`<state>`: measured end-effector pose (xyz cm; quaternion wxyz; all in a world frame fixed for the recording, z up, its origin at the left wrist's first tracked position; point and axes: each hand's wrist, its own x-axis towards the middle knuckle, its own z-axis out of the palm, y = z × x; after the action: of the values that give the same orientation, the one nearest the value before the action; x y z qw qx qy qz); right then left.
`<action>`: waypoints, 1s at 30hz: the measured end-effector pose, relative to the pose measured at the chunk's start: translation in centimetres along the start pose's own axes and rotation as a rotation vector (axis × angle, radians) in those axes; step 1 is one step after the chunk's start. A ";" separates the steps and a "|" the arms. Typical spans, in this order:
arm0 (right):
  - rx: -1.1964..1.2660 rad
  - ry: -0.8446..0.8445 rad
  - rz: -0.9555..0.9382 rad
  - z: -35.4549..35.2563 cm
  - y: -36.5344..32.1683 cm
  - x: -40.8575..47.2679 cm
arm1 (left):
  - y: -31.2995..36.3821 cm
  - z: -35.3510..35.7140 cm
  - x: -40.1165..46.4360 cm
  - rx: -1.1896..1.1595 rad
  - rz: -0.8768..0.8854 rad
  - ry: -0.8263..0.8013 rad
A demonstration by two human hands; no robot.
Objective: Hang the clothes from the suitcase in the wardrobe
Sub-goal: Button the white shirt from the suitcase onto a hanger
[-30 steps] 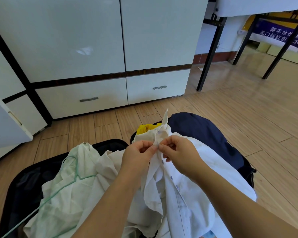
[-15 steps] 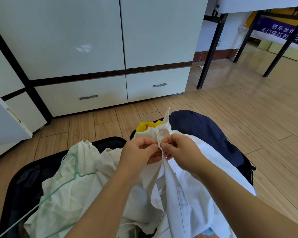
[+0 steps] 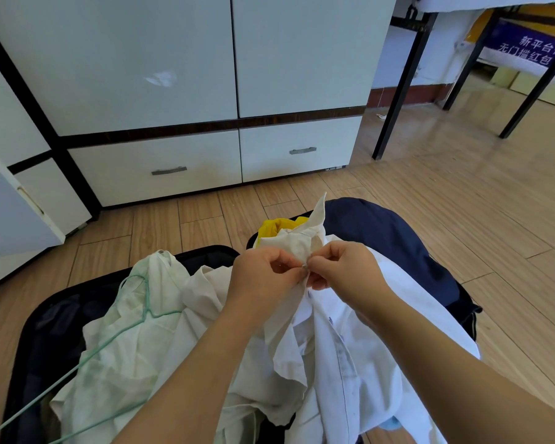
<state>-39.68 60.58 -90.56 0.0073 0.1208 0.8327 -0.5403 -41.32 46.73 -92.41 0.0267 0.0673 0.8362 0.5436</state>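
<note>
— Two hands meet over the white shirt (image 3: 343,354). Which way does it run?

— Its button placket runs lengthwise from the bottom of the view up and away toward the wardrobe (image 3: 173,75), with the collar (image 3: 302,241) at the far end, one collar point sticking upward. It is draped over the open black suitcase (image 3: 55,322) on the floor.

— What else is in the suitcase?

— A pale greenish-white garment (image 3: 119,341) on the left with a thin green wire hanger (image 3: 135,318) lying across it, its long wire trailing to the lower left corner. A yellow garment (image 3: 276,225) shows just beyond the collar, and a dark navy garment (image 3: 388,238) lies on the right side, partly under the shirt.

— And the room?

— A wood-plank floor (image 3: 462,219). The wardrobe has glossy white doors, shut, above two white drawers (image 3: 161,168) with metal handles, dark trim between them. At the far left a white panel (image 3: 10,213) angles out. To the right, black metal legs (image 3: 398,91) of a counter stand on the floor, and behind them a blue banner (image 3: 532,49) with white characters.

— The fingers?

— Left hand (image 3: 263,274) fingers (image 3: 285,261) are curled, pinching the shirt's front edge just below the collar. Right hand (image 3: 343,270) fingers (image 3: 321,261) are likewise curled and pinching the opposite edge. The fingertips of both hands nearly touch at a small button on the placket.
</note>
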 end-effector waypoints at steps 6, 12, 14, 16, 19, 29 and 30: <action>0.174 -0.027 -0.025 -0.1 0.2 0.0 | 0.9 -0.4 0.5 -0.517 -0.512 -0.165; 0.087 -0.153 0.047 -0.2 1.2 0.1 | 0.1 -0.3 1.2 -0.814 -0.714 -0.139; -0.101 -0.234 0.059 0.1 1.7 -0.2 | -0.1 -0.1 1.1 -0.801 -0.662 -0.110; -0.101 -0.225 0.063 0.4 2.0 -0.4 | 0.0 -0.1 0.8 -0.814 -0.617 -0.149; -0.043 -0.105 0.028 0.8 1.8 -0.3 | 0.1 0.2 0.2 -0.750 -0.506 -0.202; 0.384 -0.215 0.115 -0.4 0.6 -0.5 | -1.2 0.5 0.2 -0.445 -0.376 0.003; 0.365 -0.209 0.102 -0.4 0.5 -0.5 | -1.0 0.5 0.2 -0.430 -0.362 0.012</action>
<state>-39.03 61.02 -90.77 0.0992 0.1055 0.7084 -0.6908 -41.52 46.78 -93.53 0.1322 -0.0937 0.7002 0.6953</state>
